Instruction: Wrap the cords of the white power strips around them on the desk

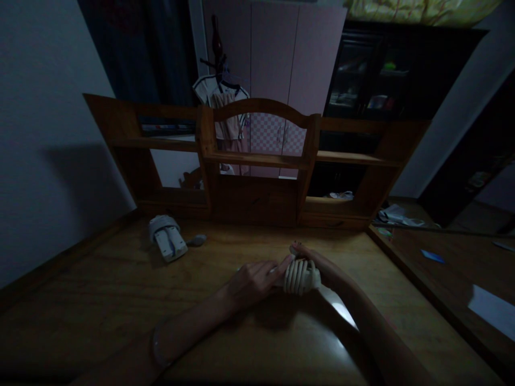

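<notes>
A white cord wound into a tight bundle (298, 276) sits between my two hands just above the wooden desk (120, 300). My right hand (317, 265) wraps round the bundle from behind, its fingers curled over the coils. My left hand (253, 281) reaches in from the left, its fingers pressed against the side of the bundle. A thin bracelet circles my left wrist. The room is dim.
A white power strip (168, 238) with its cable wrapped round it lies at the desk's back left, a small grey object (196, 240) beside it. A wooden shelf hutch (257, 161) stands along the back edge. Papers lie on a side table (462, 279) to the right.
</notes>
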The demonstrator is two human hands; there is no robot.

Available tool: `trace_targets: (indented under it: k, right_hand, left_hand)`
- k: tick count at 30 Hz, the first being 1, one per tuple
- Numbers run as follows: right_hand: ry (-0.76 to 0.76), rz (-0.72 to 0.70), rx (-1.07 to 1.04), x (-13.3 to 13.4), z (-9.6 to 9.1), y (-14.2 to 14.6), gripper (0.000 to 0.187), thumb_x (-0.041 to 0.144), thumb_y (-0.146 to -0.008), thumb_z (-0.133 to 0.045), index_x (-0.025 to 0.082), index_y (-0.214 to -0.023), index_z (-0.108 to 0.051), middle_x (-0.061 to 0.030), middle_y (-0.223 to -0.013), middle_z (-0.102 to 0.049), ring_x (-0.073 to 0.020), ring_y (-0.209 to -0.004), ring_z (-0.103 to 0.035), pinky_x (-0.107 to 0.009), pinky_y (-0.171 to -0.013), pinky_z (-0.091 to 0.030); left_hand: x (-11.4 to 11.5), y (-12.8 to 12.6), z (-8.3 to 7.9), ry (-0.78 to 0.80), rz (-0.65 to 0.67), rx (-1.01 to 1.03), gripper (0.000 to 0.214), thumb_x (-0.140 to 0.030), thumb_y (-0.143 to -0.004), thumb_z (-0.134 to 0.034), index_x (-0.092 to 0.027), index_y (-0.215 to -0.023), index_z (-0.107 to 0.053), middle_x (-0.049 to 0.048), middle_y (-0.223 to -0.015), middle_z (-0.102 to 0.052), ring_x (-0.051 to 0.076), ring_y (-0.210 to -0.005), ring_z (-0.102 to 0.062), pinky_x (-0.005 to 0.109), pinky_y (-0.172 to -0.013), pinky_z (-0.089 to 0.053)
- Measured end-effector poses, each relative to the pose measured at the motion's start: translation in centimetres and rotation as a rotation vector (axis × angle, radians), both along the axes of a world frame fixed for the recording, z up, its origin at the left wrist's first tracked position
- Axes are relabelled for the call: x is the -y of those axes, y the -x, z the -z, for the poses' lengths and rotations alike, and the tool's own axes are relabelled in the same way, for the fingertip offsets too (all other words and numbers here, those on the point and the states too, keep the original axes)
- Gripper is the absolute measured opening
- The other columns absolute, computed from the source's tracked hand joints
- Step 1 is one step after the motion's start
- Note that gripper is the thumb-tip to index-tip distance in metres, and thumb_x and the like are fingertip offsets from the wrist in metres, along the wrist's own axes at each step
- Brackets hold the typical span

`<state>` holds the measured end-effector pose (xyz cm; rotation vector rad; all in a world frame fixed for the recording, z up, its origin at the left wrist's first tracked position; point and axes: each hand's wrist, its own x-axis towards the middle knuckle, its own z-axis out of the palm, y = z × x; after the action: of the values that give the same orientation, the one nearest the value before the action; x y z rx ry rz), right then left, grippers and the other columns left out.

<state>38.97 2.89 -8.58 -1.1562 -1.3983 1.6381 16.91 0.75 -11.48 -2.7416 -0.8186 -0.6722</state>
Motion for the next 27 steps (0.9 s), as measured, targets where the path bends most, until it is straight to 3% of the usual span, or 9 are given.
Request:
trace_targets:
  k: [4, 6, 8, 10, 13, 16, 22, 27]
  right_hand:
    - [0.130, 0.011, -0.078, -0.5, 0.1, -0.1, 0.067, 0.075, -0.082, -0.036, 0.013, -0.086, -0.063, -0.0057, -0.073, -0.062, -0.0161, -0.062, -0.057, -0.029, -0.062, -0.047]
    - [0.079, 0.120, 0.003, -0.6, 0.0, -0.2, 0.072, 0.076, -0.083, -0.028, 0.014, -0.095, -0.063, -0.0090, -0.080, -0.064, -0.0192, -0.067, -0.060, -0.032, -0.061, -0.050]
    - [-0.178, 0.278, 0.083, -0.4, -0.3, -0.2, 0.063, 0.070, -0.086, -0.032, 0.018, -0.112, -0.057, -0.0109, -0.098, -0.064, -0.0225, -0.082, -0.063, -0.035, -0.068, -0.052]
    - [-0.518, 0.350, 0.142, 0.1, -0.8, -0.1, 0.051, 0.058, -0.090, -0.042, 0.024, -0.127, -0.046, -0.0097, -0.118, -0.058, -0.0235, -0.103, -0.058, -0.038, -0.083, -0.050]
    - [-0.872, 0.258, 0.252, 0.9, -1.4, 0.4, 0.062, 0.046, -0.086, -0.058, 0.028, -0.139, -0.031, -0.0092, -0.135, -0.046, -0.0241, -0.120, -0.047, -0.042, -0.098, -0.043]
    - [-1.040, 0.147, 0.385, 1.1, -1.4, 0.8, 0.082, 0.040, -0.077, -0.071, 0.028, -0.143, -0.025, -0.0099, -0.143, -0.037, -0.0264, -0.128, -0.039, -0.044, -0.105, -0.037]
    - [-1.090, 0.088, 0.516, 0.6, -0.3, 1.0, 0.084, 0.030, -0.077, -0.070, 0.029, -0.145, -0.022, -0.0092, -0.142, -0.038, -0.0264, -0.129, -0.039, -0.044, -0.107, -0.036]
    - [-1.095, 0.098, 0.528, 0.8, -0.5, 0.9, 0.079, 0.027, -0.077, -0.070, 0.029, -0.144, -0.026, -0.0084, -0.141, -0.041, -0.0261, -0.127, -0.042, -0.043, -0.105, -0.037]
  left_hand:
    - [-0.1, -0.1, -0.4, 0.107, -0.039, 0.089, 0.069, -0.041, -0.090, -0.050, -0.021, -0.147, -0.016, 0.0081, -0.105, -0.064, 0.020, -0.091, -0.063, 0.032, -0.078, -0.052]
    - [-0.4, -0.1, -0.5, 0.144, -0.083, 0.193, 0.071, -0.039, -0.088, -0.054, -0.022, -0.147, -0.016, 0.0086, -0.112, -0.063, 0.021, -0.094, -0.063, 0.033, -0.081, -0.052]
    - [-0.9, 0.1, -0.7, 0.170, -0.139, 0.321, 0.074, -0.036, -0.086, -0.057, -0.025, -0.147, -0.015, 0.0089, -0.124, -0.058, 0.022, -0.102, -0.061, 0.034, -0.086, -0.051]
    - [-1.5, 0.5, -0.9, 0.183, -0.209, 0.415, 0.076, -0.034, -0.084, -0.059, -0.028, -0.146, -0.016, 0.0075, -0.132, -0.053, 0.022, -0.108, -0.060, 0.035, -0.089, -0.051]
    - [-2.3, 1.3, -1.1, 0.189, -0.279, 0.426, 0.076, -0.032, -0.082, -0.062, -0.030, -0.145, -0.019, 0.0055, -0.133, -0.053, 0.023, -0.108, -0.060, 0.034, -0.090, -0.050]
    - [-2.7, 1.8, -1.1, 0.182, -0.274, 0.359, 0.075, -0.033, -0.082, -0.062, -0.028, -0.145, -0.021, 0.0054, -0.132, -0.053, 0.022, -0.107, -0.060, 0.034, -0.091, -0.049]
    - [-2.2, 1.4, -0.9, 0.118, -0.211, 0.249, 0.070, -0.044, -0.088, -0.052, -0.023, -0.146, -0.019, 0.0095, -0.126, -0.058, 0.021, -0.102, -0.062, 0.032, -0.086, -0.050]
    - [-1.8, 1.1, -1.1, 0.126, -0.219, 0.227, 0.074, -0.043, -0.088, -0.052, -0.023, -0.147, -0.013, 0.0087, -0.122, -0.060, 0.020, -0.099, -0.062, 0.031, -0.084, -0.050]
